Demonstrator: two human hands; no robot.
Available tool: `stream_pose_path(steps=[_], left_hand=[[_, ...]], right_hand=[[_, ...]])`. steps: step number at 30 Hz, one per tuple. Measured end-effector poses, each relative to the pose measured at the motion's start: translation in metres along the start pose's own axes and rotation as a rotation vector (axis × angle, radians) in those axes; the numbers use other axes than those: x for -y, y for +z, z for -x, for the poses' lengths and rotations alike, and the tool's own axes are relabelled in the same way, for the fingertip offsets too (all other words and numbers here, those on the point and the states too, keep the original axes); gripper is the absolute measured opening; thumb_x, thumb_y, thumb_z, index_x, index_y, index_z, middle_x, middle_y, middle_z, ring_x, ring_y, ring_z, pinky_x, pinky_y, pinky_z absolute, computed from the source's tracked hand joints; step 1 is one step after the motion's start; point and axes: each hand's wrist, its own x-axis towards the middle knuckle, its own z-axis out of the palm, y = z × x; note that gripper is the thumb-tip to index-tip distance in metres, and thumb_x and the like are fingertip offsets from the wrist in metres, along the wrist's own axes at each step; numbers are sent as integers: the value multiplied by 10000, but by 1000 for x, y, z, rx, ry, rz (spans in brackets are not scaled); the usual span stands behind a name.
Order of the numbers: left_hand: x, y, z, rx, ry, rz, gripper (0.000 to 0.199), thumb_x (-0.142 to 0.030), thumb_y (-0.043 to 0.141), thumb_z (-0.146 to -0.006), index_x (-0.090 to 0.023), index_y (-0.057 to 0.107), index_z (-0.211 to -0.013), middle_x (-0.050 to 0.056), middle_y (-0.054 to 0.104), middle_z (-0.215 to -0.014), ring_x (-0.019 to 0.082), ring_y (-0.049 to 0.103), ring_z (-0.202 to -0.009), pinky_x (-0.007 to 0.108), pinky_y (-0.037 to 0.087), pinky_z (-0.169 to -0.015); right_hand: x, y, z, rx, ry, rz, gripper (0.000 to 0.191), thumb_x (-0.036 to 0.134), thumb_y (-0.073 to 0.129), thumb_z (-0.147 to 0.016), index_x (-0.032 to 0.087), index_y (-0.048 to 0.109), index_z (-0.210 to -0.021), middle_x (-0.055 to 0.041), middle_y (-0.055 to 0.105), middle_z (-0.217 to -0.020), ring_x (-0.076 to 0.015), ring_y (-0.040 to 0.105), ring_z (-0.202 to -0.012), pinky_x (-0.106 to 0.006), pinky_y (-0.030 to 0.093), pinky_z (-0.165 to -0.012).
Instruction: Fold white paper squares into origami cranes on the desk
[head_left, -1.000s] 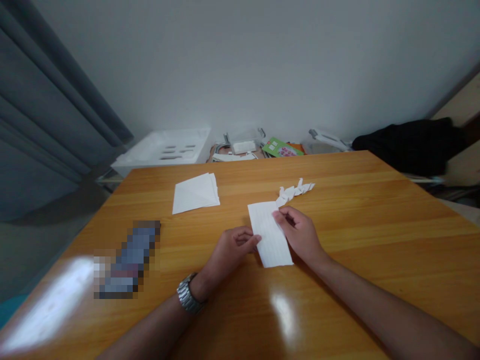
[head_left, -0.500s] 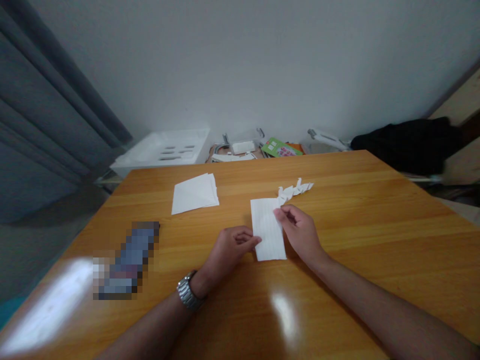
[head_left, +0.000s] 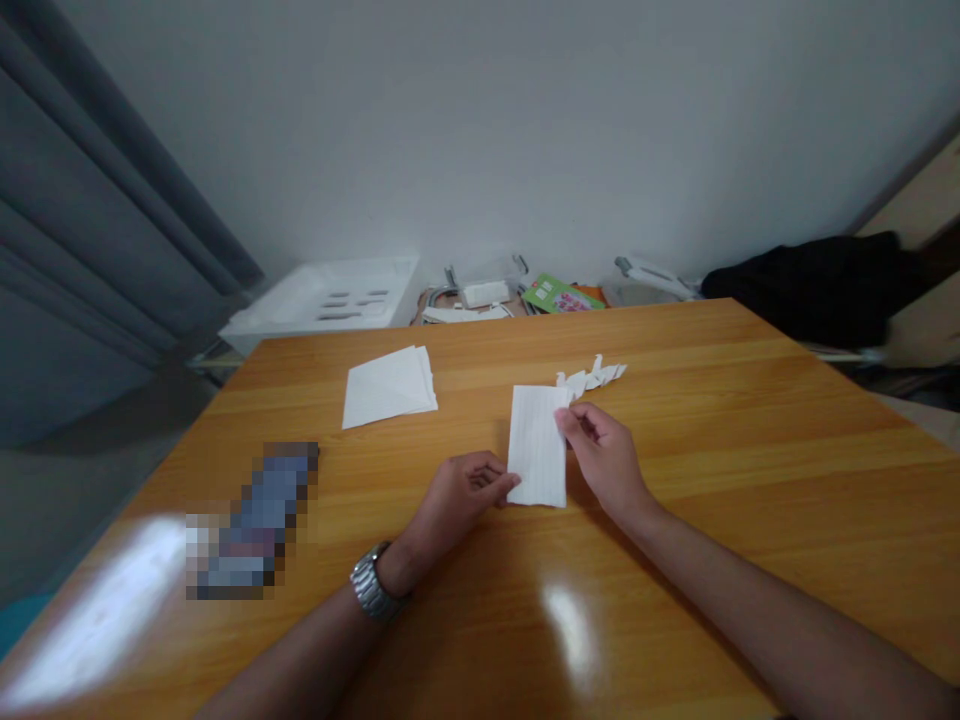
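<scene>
A rectangular white sheet of paper (head_left: pixel 538 450) with faint lines is held upright-lengthwise between both hands, above the wooden table (head_left: pixel 675 600). My left hand (head_left: pixel 466 500), with a metal watch at the wrist, pinches its lower left edge between thumb and fingers. At the upper right edge, my right hand (head_left: pixel 604 460) grips the paper with thumb and fingertips. Just behind that hand lie small folded white paper pieces (head_left: pixel 592 380). A stack of white paper sheets (head_left: pixel 390 387) rests farther back on the left.
A pixelated dark phone-like object (head_left: pixel 259 520) lies at the left. Past the far table edge are a white plastic tray (head_left: pixel 322 295), a green booklet (head_left: pixel 559 294) and assorted items. Black cloth (head_left: pixel 817 285) is at the back right, grey curtain (head_left: pixel 90 170) at the left.
The held paper has tilted slightly clockwise and shifted a little up and away. My right hand has moved slightly with it; my left hand stays nearly in place.
</scene>
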Motion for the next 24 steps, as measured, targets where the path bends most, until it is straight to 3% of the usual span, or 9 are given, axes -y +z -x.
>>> stream_pose_path(steps=[5, 11, 18, 24], left_hand=[[-2, -1, 2, 10, 24, -35, 317, -456, 676, -876, -156, 670, -774, 17, 678, -665, 135, 601, -610, 220, 439, -584], [5, -1, -3, -73, 81, -7, 286, -440, 656, -887, -156, 679, -858, 23, 697, -767, 148, 630, -693, 225, 470, -635], [-5, -9, -5, -201, 107, -128, 300, -434, 599, -906, -159, 687, -826, 4, 656, -713, 134, 567, -643, 222, 439, -610], [-2, -11, -6, -156, 105, -148, 301, -438, 584, -921, -164, 678, -842, -10, 616, -660, 123, 527, -594, 218, 393, -563]], right_hand=[[-4, 0, -3, 29, 3, -20, 381, 542, 589, -932, 209, 597, -748, 11, 550, -669, -168, 507, -646, -272, 412, -612], [-8, -1, -5, 21, 48, -105, 361, 540, 632, -902, 199, 657, -788, -16, 651, -731, -183, 585, -679, -284, 478, -642], [-9, 0, -8, 78, 159, -240, 369, 565, 715, -826, 207, 645, -773, -26, 686, -721, -197, 644, -648, -324, 566, -632], [-13, 0, -7, 73, 145, -175, 376, 577, 661, -865, 208, 646, -792, -52, 711, -756, -218, 664, -673, -348, 578, -664]])
